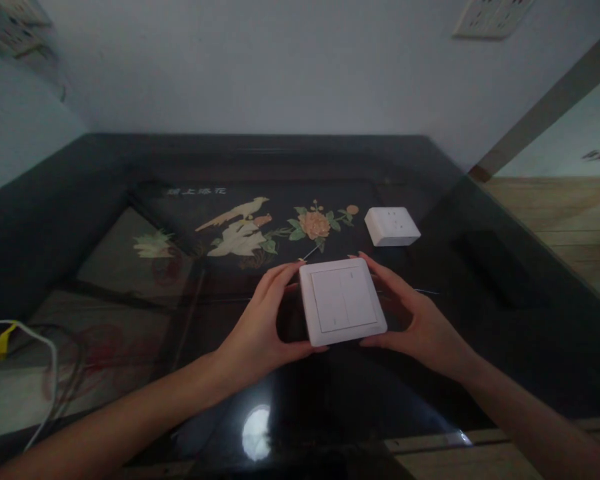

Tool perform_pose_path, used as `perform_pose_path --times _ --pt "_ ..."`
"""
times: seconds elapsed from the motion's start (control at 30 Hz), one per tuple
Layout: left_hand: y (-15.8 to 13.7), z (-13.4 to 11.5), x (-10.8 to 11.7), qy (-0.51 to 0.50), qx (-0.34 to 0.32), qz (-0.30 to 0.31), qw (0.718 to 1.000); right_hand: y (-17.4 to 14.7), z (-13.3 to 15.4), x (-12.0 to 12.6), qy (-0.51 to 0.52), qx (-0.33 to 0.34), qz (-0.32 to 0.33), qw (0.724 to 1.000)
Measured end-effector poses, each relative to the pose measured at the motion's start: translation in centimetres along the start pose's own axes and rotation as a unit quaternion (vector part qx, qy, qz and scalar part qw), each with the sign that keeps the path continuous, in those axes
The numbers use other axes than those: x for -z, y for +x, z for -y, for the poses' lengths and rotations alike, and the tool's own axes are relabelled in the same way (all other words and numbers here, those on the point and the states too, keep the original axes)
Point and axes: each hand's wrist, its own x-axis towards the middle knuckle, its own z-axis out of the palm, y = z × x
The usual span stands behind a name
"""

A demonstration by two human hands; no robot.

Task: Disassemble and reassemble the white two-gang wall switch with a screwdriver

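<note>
A white two-rocker light switch (344, 300) is held between both hands near the middle of the head view, its face turned up toward me. My left hand (265, 320) grips its left side, thumb at the lower edge and fingers at the upper left corner. On the other side, my right hand (413, 313) pinches the right side with the thumb below and fingers at the upper right. Thin wire ends show beside the switch. Beyond it, to the right, a white wall socket on a box (393, 227) rests on the dark tabletop.
The glossy black table (280, 160) has an inlaid bird and flower picture and strong reflections. A white cable (55, 360) with a yellow tag (4, 341) lies at the left. Wall sockets (493, 17) sit at the upper right; wooden floor (570, 220) shows at right.
</note>
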Motion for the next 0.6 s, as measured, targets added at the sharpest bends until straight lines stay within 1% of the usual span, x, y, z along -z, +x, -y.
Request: perform_pose_path --times 0.07,0.1,0.23,0.33,0.4,0.47,0.6 --pt "2.1 -0.6 -1.2 0.050 -0.020 0.009 0.999 -0.3 -0.6 2.3 -0.025 -0.004 -0.023 0.999" --pt "3.2 -0.8 -2.1 0.066 -0.018 0.018 0.997 -0.4 -1.1 3.5 -0.033 -0.014 -0.031 0.999" --pt "7.3 -1.0 -7.0 0.097 -0.015 0.077 0.992 -0.9 -4.0 8.5 -0.053 -0.061 -0.059 0.995" --pt "9.4 -0.6 -10.3 0.111 -0.012 0.098 0.989 -1.0 -6.0 11.1 -0.057 -0.071 -0.060 0.994" --pt "10.3 -0.3 -11.9 0.131 -0.013 0.104 0.986 -1.0 -6.9 12.2 -0.060 -0.070 -0.065 0.994" --pt "10.8 -0.2 -12.9 0.153 -0.016 0.105 0.982 -0.9 -7.7 12.9 -0.066 -0.067 -0.072 0.993" --pt "11.1 -0.1 -13.9 0.193 -0.014 0.106 0.975 -0.9 -8.6 13.4 -0.085 -0.066 -0.081 0.991"
